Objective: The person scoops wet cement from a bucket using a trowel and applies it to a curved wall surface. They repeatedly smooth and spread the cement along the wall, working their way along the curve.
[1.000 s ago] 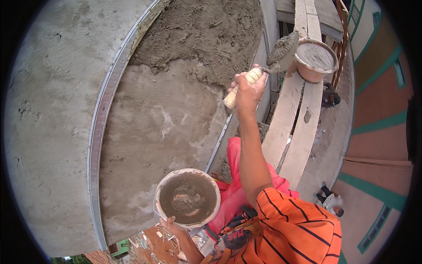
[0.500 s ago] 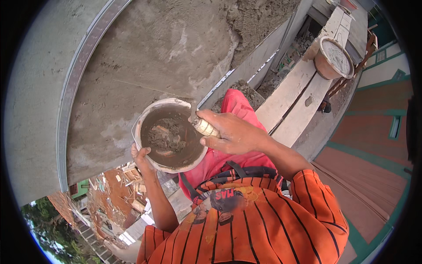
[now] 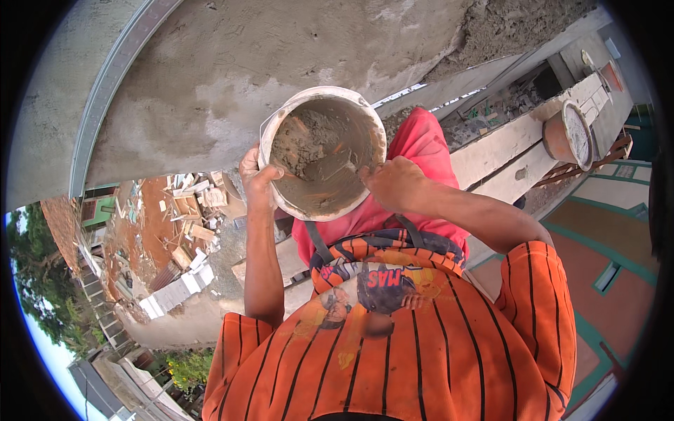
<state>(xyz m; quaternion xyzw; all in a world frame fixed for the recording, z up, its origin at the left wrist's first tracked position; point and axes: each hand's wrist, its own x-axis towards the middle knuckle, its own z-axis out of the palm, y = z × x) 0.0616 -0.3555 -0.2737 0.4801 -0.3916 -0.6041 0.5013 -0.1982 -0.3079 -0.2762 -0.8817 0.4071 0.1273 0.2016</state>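
Note:
My left hand (image 3: 258,174) grips the near left rim of a mud-smeared bucket (image 3: 381,140), thumb over the edge. The bucket is tilted so that I look into it. Wet grey mortar (image 3: 303,149) lies inside, heaped at the left. My right hand (image 3: 397,185) is closed at the bucket's right rim, around the handle of a trowel (image 3: 337,172). The fist hides the handle, and the mortar-coated blade reaches into the bucket. Just beyond the bucket is a plastered grey wall (image 3: 210,91).
A long metal straightedge (image 3: 105,91) curves along the wall's left. Wooden planks (image 3: 495,156) run off to the right, carrying a basin of grey mix (image 3: 567,137). Broken timber and rubble (image 3: 193,217) lie below at the left.
The view has swung, showing more rubble at left. The trowel has gone from above the right rim down into the bucket with my right hand. My left hand keeps hold of the bucket.

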